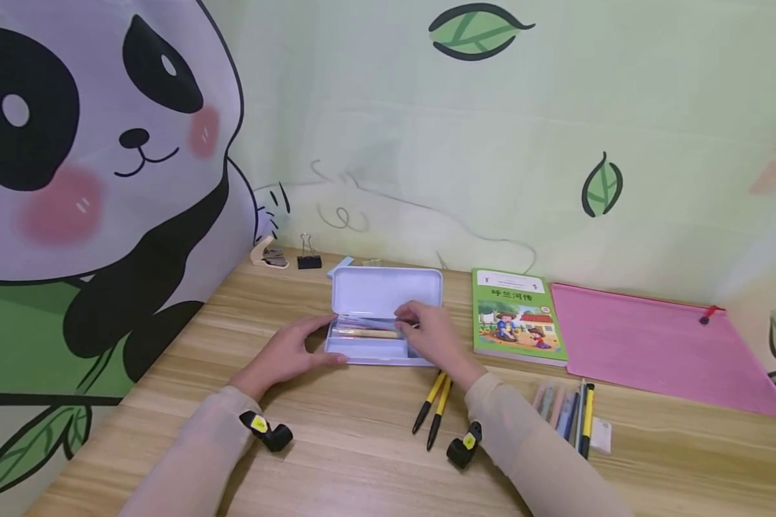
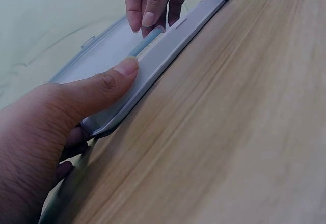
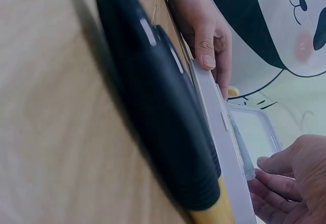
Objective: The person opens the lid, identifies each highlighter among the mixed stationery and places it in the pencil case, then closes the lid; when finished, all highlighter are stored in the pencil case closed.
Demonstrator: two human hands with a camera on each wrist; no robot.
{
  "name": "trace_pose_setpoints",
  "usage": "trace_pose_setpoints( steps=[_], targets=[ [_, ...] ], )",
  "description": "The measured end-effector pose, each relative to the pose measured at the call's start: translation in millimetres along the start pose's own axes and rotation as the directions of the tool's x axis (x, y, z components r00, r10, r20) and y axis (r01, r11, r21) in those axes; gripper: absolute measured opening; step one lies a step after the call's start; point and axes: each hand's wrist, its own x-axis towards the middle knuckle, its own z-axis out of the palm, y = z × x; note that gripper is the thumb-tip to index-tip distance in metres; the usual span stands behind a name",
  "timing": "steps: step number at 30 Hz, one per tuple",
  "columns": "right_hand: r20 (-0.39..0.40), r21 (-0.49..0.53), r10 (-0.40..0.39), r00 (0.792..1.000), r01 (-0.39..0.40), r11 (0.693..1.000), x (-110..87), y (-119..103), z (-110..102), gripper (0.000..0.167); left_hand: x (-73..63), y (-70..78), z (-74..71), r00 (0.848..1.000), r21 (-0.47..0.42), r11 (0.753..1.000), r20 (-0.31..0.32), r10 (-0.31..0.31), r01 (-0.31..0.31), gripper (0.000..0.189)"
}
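Observation:
A pale lilac pencil case [image 1: 368, 350] lies on the table with its lid [image 1: 386, 291] raised. At its left end, my left hand [image 1: 287, 355] steadies it, the thumb [image 2: 114, 79] along the front wall and the other fingers round the end. Over the right part of the case, my right hand [image 1: 435, 334] has thumb and fingertips curled at the end of a slim light-blue pen [image 2: 145, 43], which lies lengthwise along the case. Other slim items, one of them tan [image 1: 365, 333], lie in the back compartment. The right hand covers the case's right end.
Two yellow-and-black pens [image 1: 437, 413] lie in front of the case. To the right are a green book [image 1: 517, 316], a pink zip pouch [image 1: 647, 345], several pens [image 1: 565, 413] and a white eraser [image 1: 601, 435]. A black binder clip [image 1: 309, 262] and a cream stapler [image 1: 268, 255] stand behind.

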Motion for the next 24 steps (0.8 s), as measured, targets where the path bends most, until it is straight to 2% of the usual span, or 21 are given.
trace_pose_setpoints(
  steps=[5,10,12,15,17,19,21,24],
  targets=[
    [0.006,-0.013,-0.021,1.0,0.021,1.0,0.5,-1,-3,0.017,-0.6,2.0,-2.1,1.0,-0.006,1.0,0.003,0.003,-0.003,0.101],
    [0.086,-0.059,-0.107,0.991,0.112,0.992,-1.4,-12,-17,0.025,0.1,0.5,-0.9,1.0,-0.007,1.0,0.002,0.008,-0.008,0.1],
    [0.15,-0.06,-0.175,0.973,0.186,0.981,-5.0,-18,-28,0.027,0.1,0.6,0.1,1.0,-0.009,1.0,0.006,0.005,-0.005,0.1],
    [0.251,-0.033,-0.28,0.926,0.298,0.954,-14.1,-30,-48,0.027,0.1,1.4,0.4,1.0,-0.016,1.0,0.012,-0.012,0.012,0.1],
    [0.313,-0.003,-0.33,0.891,0.349,0.937,-22.8,-34,-63,0.028,0.4,1.8,0.4,1.0,-0.017,1.0,0.015,-0.021,0.022,0.101],
    [0.348,0.012,-0.357,0.867,0.376,0.926,-33.0,-32,-78,0.027,0.8,2.0,0.5,0.999,-0.019,0.999,0.017,-0.031,0.031,0.101],
    [0.357,0.006,-0.359,0.863,0.382,0.924,-44.4,-24,-91,0.026,1.3,1.8,0.9,0.999,-0.014,0.999,0.018,-0.034,0.035,0.101],
    [0.342,-0.015,-0.345,0.874,0.373,0.928,-62.3,-3,-112,0.021,1.4,1.9,1.4,1.0,-0.008,1.0,0.019,-0.024,0.025,0.101]
  ],
)
